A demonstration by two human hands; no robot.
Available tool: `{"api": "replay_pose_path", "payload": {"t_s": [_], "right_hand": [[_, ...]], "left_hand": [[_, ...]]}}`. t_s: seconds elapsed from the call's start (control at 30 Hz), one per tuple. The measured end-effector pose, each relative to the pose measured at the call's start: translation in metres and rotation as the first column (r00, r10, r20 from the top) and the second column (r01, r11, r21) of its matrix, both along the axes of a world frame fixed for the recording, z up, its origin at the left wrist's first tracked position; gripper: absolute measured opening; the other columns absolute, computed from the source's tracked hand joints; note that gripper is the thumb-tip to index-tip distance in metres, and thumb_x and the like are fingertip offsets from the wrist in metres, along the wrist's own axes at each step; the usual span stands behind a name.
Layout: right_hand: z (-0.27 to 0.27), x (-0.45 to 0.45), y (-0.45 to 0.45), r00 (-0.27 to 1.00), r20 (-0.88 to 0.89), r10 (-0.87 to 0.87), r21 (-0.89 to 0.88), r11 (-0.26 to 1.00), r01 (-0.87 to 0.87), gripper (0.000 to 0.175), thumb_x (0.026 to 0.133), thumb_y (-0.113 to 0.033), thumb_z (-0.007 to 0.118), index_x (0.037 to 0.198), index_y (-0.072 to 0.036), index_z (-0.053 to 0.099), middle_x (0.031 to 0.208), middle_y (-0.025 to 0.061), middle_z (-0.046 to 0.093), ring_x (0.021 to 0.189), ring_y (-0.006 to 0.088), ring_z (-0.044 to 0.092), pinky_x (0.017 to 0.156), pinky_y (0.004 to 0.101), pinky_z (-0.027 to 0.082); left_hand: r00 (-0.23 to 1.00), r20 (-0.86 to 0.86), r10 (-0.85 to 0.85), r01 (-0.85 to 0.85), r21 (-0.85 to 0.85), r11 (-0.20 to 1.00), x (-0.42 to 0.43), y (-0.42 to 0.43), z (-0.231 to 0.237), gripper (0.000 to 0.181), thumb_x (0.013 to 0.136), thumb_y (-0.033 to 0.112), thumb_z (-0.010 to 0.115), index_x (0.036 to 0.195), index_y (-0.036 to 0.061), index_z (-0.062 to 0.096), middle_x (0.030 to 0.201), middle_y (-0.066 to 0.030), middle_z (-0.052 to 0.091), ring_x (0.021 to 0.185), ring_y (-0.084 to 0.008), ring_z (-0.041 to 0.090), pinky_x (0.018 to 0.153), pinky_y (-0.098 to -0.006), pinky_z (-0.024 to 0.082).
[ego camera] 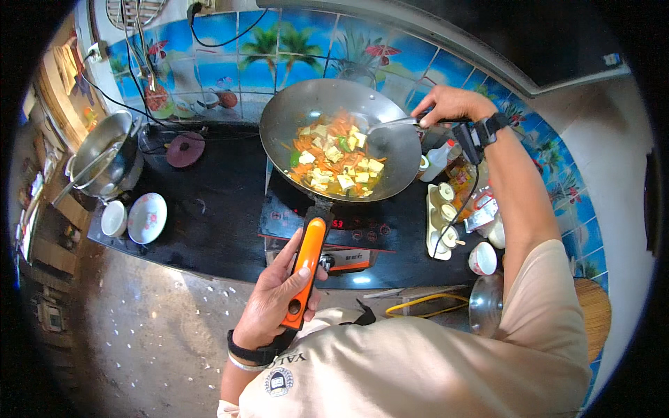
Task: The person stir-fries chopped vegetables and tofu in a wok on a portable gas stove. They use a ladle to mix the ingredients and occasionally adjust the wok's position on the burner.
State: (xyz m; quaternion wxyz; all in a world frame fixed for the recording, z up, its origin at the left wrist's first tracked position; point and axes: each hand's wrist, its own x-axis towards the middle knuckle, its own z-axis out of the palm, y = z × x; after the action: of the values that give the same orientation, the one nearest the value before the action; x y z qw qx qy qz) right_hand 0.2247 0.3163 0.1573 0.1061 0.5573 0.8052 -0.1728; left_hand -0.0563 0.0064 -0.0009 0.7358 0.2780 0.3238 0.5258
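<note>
My left hand (279,290) grips the orange and black handle (312,245) of a steel wok (389,157). The wok is tilted towards me over a black induction cooker (277,222), whose red display is lit. Cubes of pale tofu (345,182), orange carrot shreds (306,142) and bits of green pepper (343,143) lie in the wok with some liquid. From the right, my right hand (452,107) holds a metal spatula (394,123) by its dark handle. The spatula reaches over the wok's right rim; its blade end is partly hidden by steam or food.
Left on the black counter (219,209) are a steel pot (99,162) with a ladle, a purple lid (185,149), a small bowl (113,218) and a floral dish (147,218). To the right stand a condiment rack (433,219), bottles (438,158) and a floral bowl (482,258). Tiles (214,31) line the wall.
</note>
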Motion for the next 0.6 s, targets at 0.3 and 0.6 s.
{"api": "replay_pose_path", "payload": {"t_s": [0.3,0.6], "right_hand": [[0.052,0.007,-0.047,0.92,0.288,0.265,0.289,0.892,-0.347,0.041,0.069,-0.011,0.071,0.11,-0.009,0.071,0.078,0.01,0.068,0.061,0.0195,0.061,0.057,0.0335,0.049],[0.05,-0.011,-0.069,0.84,0.355,0.41,-0.044,0.905,-0.423,0.029,0.075,-0.015,0.069,0.101,-0.002,0.072,0.083,0.0132,0.071,0.066,0.0228,0.065,0.061,0.0358,0.052]], "left_hand": [[0.999,-0.004,0.039,-0.039,0.009,0.999,0.006,0.0,0.001,0.064,0.096,0.015,0.053,0.15,0.0091,0.02,0.099,-0.0135,0.058,0.06,-0.0126,0.055,0.046,-0.0228,0.048],[0.999,-0.019,0.045,-0.045,0.001,0.999,0.007,0.0,-0.001,0.063,0.096,0.014,0.053,0.15,0.0093,0.021,0.098,-0.0134,0.059,0.059,-0.0128,0.055,0.046,-0.0228,0.047]]}}
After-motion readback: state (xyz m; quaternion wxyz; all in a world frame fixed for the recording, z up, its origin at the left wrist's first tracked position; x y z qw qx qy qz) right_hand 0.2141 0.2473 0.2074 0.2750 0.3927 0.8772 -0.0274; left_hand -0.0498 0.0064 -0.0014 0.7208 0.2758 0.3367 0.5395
